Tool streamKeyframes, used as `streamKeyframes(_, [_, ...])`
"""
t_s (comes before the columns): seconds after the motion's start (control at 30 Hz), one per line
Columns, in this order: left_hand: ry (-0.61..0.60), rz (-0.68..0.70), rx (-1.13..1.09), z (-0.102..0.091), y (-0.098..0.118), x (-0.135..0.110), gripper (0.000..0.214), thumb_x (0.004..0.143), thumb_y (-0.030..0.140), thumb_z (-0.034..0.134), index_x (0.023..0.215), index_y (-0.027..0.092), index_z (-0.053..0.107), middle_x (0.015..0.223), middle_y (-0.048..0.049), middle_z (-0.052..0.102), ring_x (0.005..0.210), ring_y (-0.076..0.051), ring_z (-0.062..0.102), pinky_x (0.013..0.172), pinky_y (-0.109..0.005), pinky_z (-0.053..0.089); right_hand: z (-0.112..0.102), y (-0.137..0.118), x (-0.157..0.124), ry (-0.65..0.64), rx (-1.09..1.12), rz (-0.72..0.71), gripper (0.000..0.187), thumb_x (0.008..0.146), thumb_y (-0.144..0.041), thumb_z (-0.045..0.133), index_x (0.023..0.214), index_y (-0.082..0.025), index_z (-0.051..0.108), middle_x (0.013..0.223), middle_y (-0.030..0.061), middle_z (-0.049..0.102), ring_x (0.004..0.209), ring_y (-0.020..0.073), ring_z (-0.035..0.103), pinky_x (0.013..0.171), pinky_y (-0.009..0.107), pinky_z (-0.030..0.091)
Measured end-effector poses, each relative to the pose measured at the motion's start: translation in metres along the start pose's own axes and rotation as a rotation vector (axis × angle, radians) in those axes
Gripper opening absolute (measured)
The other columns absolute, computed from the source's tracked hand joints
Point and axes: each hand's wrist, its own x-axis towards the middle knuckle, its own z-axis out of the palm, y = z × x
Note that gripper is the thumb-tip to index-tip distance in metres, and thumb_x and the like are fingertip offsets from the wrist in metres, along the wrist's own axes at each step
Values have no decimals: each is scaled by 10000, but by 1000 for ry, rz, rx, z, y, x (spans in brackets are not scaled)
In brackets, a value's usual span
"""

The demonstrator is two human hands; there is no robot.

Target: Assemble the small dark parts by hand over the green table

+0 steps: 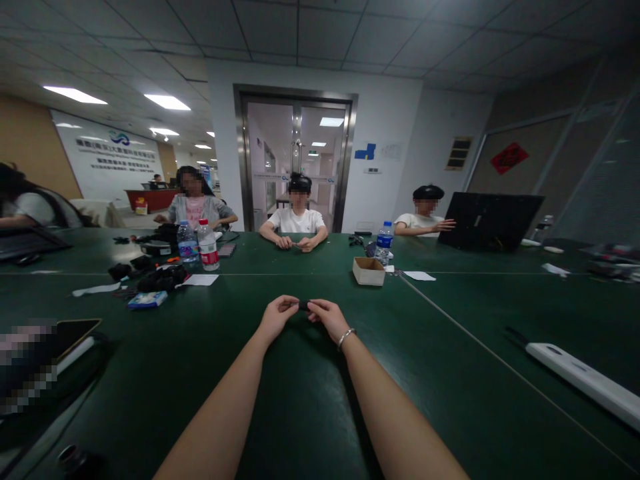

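A small black object [303,305] is being pinched between the fingertips of the left hand [278,315] and the right hand [326,315], both closed on it, just above the dark green table [300,400], near a small open cardboard box [369,271].

Green table [310,400], glass double door [296,167], lit ceiling panels [75,94]

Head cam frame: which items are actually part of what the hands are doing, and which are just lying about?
In hand:
- small black piece, pinched between left hand and right hand

Lying about, untouched:
- cardboard box
- blue-capped bottle beside it
- open laptop
- white power strip
- blue packet
- pile of black items
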Motion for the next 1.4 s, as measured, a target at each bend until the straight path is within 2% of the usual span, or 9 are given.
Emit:
streamKeyframes(0.2, [0, 13, -70, -1, -5, 1, 397, 607, 325, 703, 945, 156, 581, 985, -88, 612, 941, -187, 562, 856, -306, 412, -1, 1, 1, -13, -2, 4, 405, 609, -399, 717, 852, -84, 639, 662, 66, 626, 534, 109, 553, 521, 212, 441])
streamKeyframes(0.27, [-19, -33, -58, -1, -7, 1, 410, 626, 359, 688, 965, 154, 581, 954, -94, 621, 911, -188, 570, 806, -295, 427, -2, 2, 3, -9, 15, 21, 405, 601, -388, 725, 858, -86, 639, 663, 66, 627, 536, 111, 555, 519, 213, 441])
streamKeyframes(0.4, [-46, -98, 26, 2, -3, -1, 383, 661, 460, 623, 854, 130, 600, 768, -76, 629, 714, -161, 576, 661, -266, 434, -4, 4, 3, -24, 50, 18, 429, 566, -355, 753, 885, -90, 640, 725, 70, 637, 556, 110, 563, 539, 220, 447])
streamKeyframes(0.57, [-21, -64, 125, 6, 0, -5, 361, 701, 493, 551, 781, 143, 585, 693, -46, 613, 638, -149, 556, 592, -251, 414, -4, 3, 2, -33, 45, 6, 433, 562, -349, 754, 894, -95, 640, 763, 74, 641, 563, 109, 562, 545, 222, 448])
streamKeyframes(0.87, [-14, 118, 17, 0, -9, 1, 338, 611, 333, 685, 885, 158, 592, 911, -75, 607, 861, -182, 573, 820, -325, 431, -3, 5, 5, -43, -8, -4, 393, 622, -428, 700, 806, -86, 642, 626, 53, 612, 496, 94, 530, 483, 197, 420])
streamKeyframes(1.03, [26, -50, -41, 3, -6, 0, 453, 645, 435, 655, 989, 161, 546, 939, -100, 602, 760, -179, 601, 668, -295, 468, -2, 5, 5, -15, 13, 10, 399, 608, -400, 723, 844, -90, 634, 650, 55, 617, 519, 105, 549, 492, 200, 428])
streamKeyframes(1.13, [43, -137, -13, 5, -7, 0, 426, 684, 520, 576, 875, 139, 560, 785, -78, 610, 631, -155, 592, 555, -250, 442, -1, 4, 4, -11, 15, 13, 380, 622, -369, 723, 858, -85, 629, 657, 57, 619, 524, 105, 555, 497, 199, 433])
streamKeyframes(1.23, [34, -86, 58, 5, -8, 0, 388, 694, 510, 561, 812, 140, 561, 678, -39, 584, 592, -135, 565, 512, -220, 408, -1, 2, 3, -12, 10, 23, 344, 646, -334, 713, 858, -78, 624, 665, 61, 623, 523, 102, 558, 496, 191, 437])
streamKeyframes(1.4, [12, 37, 33, 2, -8, 0, 371, 643, 392, 652, 913, 158, 553, 846, -57, 598, 736, -148, 572, 609, -230, 440, 0, 1, 3, 1, 27, 53, 280, 680, -267, 695, 865, -71, 618, 660, 59, 626, 511, 92, 556, 479, 173, 435])
